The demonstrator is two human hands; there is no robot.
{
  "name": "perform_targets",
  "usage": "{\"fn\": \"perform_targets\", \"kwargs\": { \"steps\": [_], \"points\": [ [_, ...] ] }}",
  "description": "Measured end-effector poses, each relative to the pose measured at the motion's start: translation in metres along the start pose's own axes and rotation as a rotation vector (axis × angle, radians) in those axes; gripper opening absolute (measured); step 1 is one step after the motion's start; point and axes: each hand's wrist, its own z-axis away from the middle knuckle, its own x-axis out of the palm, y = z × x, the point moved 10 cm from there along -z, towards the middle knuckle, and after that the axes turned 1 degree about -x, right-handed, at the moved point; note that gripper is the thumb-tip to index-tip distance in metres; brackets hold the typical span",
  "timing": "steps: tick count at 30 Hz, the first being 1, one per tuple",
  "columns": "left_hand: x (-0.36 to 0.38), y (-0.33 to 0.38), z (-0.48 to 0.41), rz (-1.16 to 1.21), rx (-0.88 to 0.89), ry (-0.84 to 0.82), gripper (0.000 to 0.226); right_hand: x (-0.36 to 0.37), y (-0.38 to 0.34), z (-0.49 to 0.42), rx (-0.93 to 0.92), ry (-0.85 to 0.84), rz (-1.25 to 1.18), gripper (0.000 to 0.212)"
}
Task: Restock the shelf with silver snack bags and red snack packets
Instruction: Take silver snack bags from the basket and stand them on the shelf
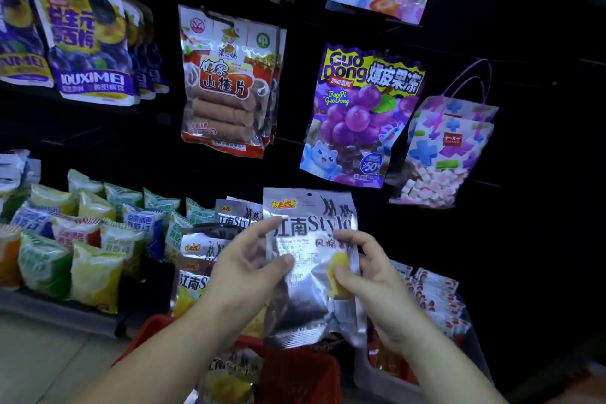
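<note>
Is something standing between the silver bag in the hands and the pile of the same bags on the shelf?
Nothing visible blocks it. The silver bag, pinched by the left hand and right hand, is just right of the pile of silver bags; only the left hand itself lies between them. The red basket sits lower.

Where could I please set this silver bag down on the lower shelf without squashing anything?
The dark stretch behind the held silver bag, bordered by the stacked silver bags on its left and the red packets on its right, looks free, though too dim to be sure. The green and yellow packs farther left are crowded.
</note>
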Motion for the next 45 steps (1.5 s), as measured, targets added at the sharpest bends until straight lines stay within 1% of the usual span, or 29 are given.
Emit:
{"fn": "perform_targets", "kwargs": {
  "steps": [3,7,8,9,11,12,14,15,16,18,20,21,22,23,24,25,26,27,28,29,30,31,33,34,37,39,40,42,45],
  "points": [
    [0.009,0.003,0.003,-0.096,0.056,-0.067,0.055,-0.003,0.002,0.002,0.0,0.085,-0.021,0.036],
    [0.013,-0.011,0.002,-0.146,0.022,-0.074,0.051,-0.004,0.009,0.003,0.012,0.158,0.033,0.033],
    [0.011,-0.014,0.002,-0.154,0.011,-0.052,0.049,-0.006,0.01,0.003,0.001,0.181,0.068,0.032],
    [0.006,-0.014,0.001,-0.217,0.025,-0.003,0.047,-0.007,0.011,0.002,-0.007,0.198,0.118,0.033],
    [0.001,-0.005,0.004,-0.473,0.13,0.104,0.043,-0.007,0.01,0.001,-0.024,0.219,0.198,0.034],
    [0.006,0.001,0.009,-0.533,0.18,0.107,0.046,-0.007,0.009,0.001,-0.036,0.23,0.209,0.034],
    [0.027,0.004,0.018,-0.494,0.196,0.012,0.058,-0.002,0.002,0.001,-0.085,0.23,0.224,0.033],
    [0.037,0.002,0.022,-0.438,0.172,-0.039,0.064,0.005,-0.003,0.003,-0.104,0.198,0.202,0.032],
    [0.042,0.003,0.025,-0.382,0.149,-0.061,0.068,0.013,-0.005,0.004,-0.107,0.142,0.128,0.032],
    [0.041,-0.001,0.024,-0.298,0.096,-0.051,0.066,0.032,-0.007,0.01,-0.048,-0.05,-0.134,0.023],
    [0.03,-0.007,0.018,-0.212,0.036,-0.011,0.056,0.043,-0.01,0.018,0.022,-0.195,-0.271,0.018],
    [0.024,-0.01,0.016,-0.174,0.006,0.008,0.049,0.042,-0.008,0.02,0.049,-0.217,-0.282,0.017],
    [0.02,-0.011,0.017,-0.143,-0.032,0.018,0.043,0.037,-0.005,0.02,0.074,-0.196,-0.293,0.015],
    [0.021,-0.011,0.019,-0.119,-0.066,0.006,0.038,0.026,-0.002,0.019,0.071,-0.126,-0.248,0.016],
    [0.024,-0.011,0.022,-0.091,-0.09,-0.016,0.034,0.008,-0.001,0.016,0.03,-0.019,-0.128,0.02],
    [0.029,-0.011,0.026,-0.067,-0.112,-0.042,0.031,-0.011,-0.005,0.015,-0.037,0.099,0.035,0.028],
    [0.035,-0.009,0.031,-0.042,-0.135,-0.069,0.03,-0.025,-0.011,0.016,-0.097,0.169,0.176,0.043],
    [0.042,-0.008,0.035,-0.019,-0.164,-0.107,0.031,-0.031,-0.017,0.017,-0.138,0.161,0.252,0.064],
    [0.049,-0.006,0.039,-0.007,-0.196,-0.144,0.033,-0.034,-0.015,0.017,-0.13,0.104,0.231,0.081],
    [0.056,-0.005,0.04,-0.015,-0.227,-0.186,0.035,-0.035,-0.012,0.016,-0.106,0.044,0.169,0.086],
    [0.063,-0.002,0.041,-0.032,-0.249,-0.232,0.036,-0.038,-0.011,0.018,-0.102,0.003,0.134,0.081],
    [0.069,0.001,0.039,-0.061,-0.254,-0.261,0.037,-0.045,-0.01,0.019,-0.114,-0.002,0.132,0.067],
    [0.078,0.005,0.029,-0.137,-0.235,-0.262,0.034,-0.067,-0.009,0.019,-0.113,0.072,0.206,0.023],
    [0.082,0.005,0.023,-0.172,-0.225,-0.245,0.03,-0.077,-0.005,0.021,-0.098,0.101,0.249,0.006],
    [0.097,-0.006,-0.003,-0.272,-0.197,-0.202,0.02,-0.108,0.008,0.019,-0.074,0.192,0.347,0.016],
    [0.105,-0.023,-0.024,-0.365,-0.181,-0.185,0.028,-0.116,0.012,0.009,-0.068,0.181,0.418,0.019],
    [0.11,-0.033,-0.035,-0.392,-0.181,-0.185,0.029,-0.12,0.014,0.002,-0.061,0.168,0.494,0.021],
    [0.113,-0.051,-0.063,-0.398,-0.176,-0.148,0.029,-0.126,0.018,-0.018,-0.054,0.161,0.635,0.027],
    [0.111,-0.076,-0.113,-0.377,-0.154,-0.051,0.031,-0.139,0.03,-0.053,-0.063,0.249,0.649,0.035]
  ]
}}
